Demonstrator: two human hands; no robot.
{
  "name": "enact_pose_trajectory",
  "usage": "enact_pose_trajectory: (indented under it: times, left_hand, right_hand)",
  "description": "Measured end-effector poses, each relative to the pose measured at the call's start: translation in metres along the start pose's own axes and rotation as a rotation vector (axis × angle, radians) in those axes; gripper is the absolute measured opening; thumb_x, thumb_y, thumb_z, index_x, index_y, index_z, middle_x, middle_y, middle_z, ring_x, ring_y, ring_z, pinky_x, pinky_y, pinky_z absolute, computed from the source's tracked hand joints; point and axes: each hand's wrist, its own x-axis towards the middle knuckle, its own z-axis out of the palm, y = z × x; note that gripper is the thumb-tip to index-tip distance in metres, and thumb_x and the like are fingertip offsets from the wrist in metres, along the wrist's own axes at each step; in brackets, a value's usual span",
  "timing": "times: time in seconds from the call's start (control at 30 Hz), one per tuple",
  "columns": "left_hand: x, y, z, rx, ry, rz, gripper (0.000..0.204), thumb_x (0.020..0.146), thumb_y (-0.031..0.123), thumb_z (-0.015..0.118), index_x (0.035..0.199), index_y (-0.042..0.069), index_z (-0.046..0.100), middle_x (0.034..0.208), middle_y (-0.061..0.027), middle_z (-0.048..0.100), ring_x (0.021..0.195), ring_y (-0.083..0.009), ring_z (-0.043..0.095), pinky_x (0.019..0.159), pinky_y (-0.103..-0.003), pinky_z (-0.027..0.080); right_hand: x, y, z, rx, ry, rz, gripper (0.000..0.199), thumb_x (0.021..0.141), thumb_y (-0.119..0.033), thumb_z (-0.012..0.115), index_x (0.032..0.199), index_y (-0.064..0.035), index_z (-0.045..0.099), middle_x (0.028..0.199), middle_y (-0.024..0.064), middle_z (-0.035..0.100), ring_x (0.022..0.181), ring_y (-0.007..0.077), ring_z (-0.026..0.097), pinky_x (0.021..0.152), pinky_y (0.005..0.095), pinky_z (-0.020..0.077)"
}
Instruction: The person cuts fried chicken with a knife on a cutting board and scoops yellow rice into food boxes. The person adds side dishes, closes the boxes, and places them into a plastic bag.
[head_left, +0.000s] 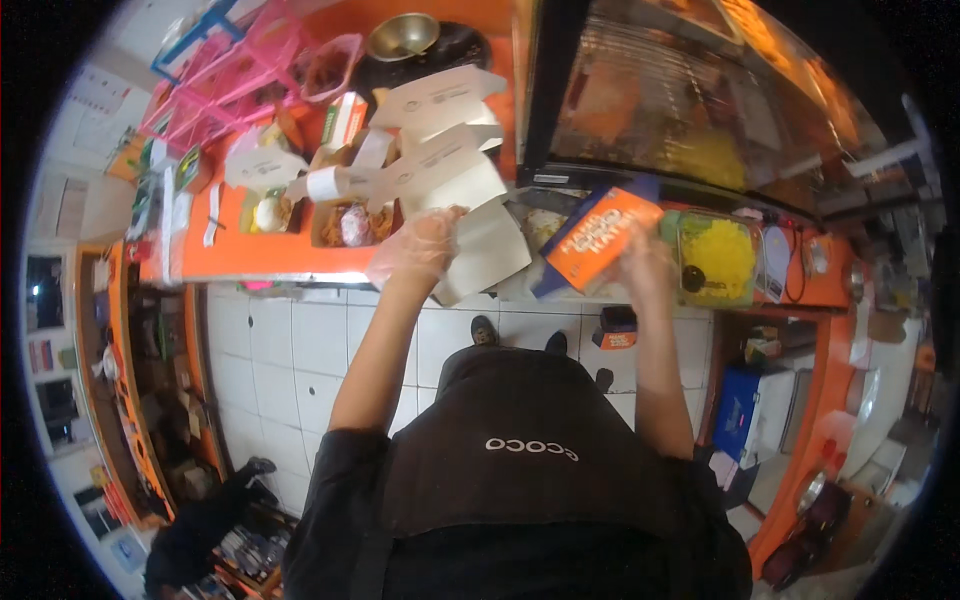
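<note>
My left hand (425, 245), in a clear plastic glove, is closed on the left edge of an open cardboard food box (495, 245) with a pale inside. My right hand (645, 262) grips a folded orange-and-blue printed carton (605, 235), tilted above the counter. Left of my left hand stands an open food box (322, 222) holding fried chicken (375, 225) and a small wrapped white-and-pink lump (352, 227). Farther left, another open box (262, 170) holds a white mound and fried pieces. More boxes with raised lids (440, 100) stand behind.
The orange counter (230, 260) carries pink plastic racks (240, 75) and a metal bowl (403, 36) at the back left. A glass display case (650, 100) rises at the back right. Beside my right hand is a tub of yellow rice (718, 255). Another person (205, 530) is at lower left.
</note>
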Motion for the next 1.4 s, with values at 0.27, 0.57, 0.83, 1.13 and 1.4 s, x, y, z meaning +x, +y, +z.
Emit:
enact_pose_trajectory:
  times: [0.27,0.57,0.83,1.13,1.4]
  left_hand:
    - [-0.009,0.013,-0.012,-0.11,0.232,0.171,0.055,0.087,0.023,0.073,0.138,0.011,0.056,0.122,-0.0225,0.066,0.113,-0.038,0.064,0.095,-0.049,0.05]
    - [-0.033,0.087,-0.013,-0.464,0.732,0.679,0.054,0.089,0.009,0.071,0.136,-0.008,0.05,0.128,-0.0235,0.06,0.117,-0.033,0.062,0.101,-0.044,0.05]
    - [-0.047,0.31,0.114,-0.391,0.061,1.076,0.031,0.076,0.002,0.077,0.105,0.006,0.066,0.099,-0.0145,0.071,0.088,-0.0337,0.07,0.077,-0.043,0.056]
    - [0.036,0.266,0.659,-0.791,-0.91,0.004,0.054,0.082,0.022,0.082,0.128,0.004,0.06,0.114,-0.0069,0.067,0.092,-0.0183,0.064,0.081,-0.033,0.054]
    - [0.127,0.245,0.973,-0.153,-0.804,-0.36,0.076,0.079,0.028,0.087,0.142,0.009,0.05,0.106,-0.0128,0.069,0.08,-0.0206,0.064,0.069,-0.035,0.052]
  right_hand:
    - [0.014,0.016,0.0,0.371,-0.139,0.056,0.056,0.103,-0.046,0.056,0.125,0.0055,0.059,0.092,0.0173,0.071,0.072,0.0223,0.071,0.06,0.0324,0.0584]
    - [-0.054,0.172,-0.125,0.447,0.157,0.053,0.04,0.093,-0.014,0.071,0.129,-0.0034,0.057,0.118,0.0127,0.065,0.091,0.0165,0.065,0.072,0.0303,0.0561]
    - [-0.018,0.245,-0.298,1.146,0.256,0.17,0.08,0.094,-0.035,0.073,0.158,-0.0206,0.026,0.152,0.0186,0.042,0.117,0.0302,0.061,0.089,0.0348,0.0504]
    - [0.057,0.463,-0.411,1.082,0.559,0.385,0.091,0.095,-0.036,0.065,0.159,-0.0244,0.002,0.131,0.0251,0.055,0.1,0.0384,0.069,0.077,0.046,0.0614]
    - [0.083,0.698,-0.331,1.174,0.644,0.435,0.066,0.103,-0.032,0.05,0.157,-0.0143,0.018,0.135,0.027,0.052,0.11,0.039,0.061,0.084,0.0512,0.0558]
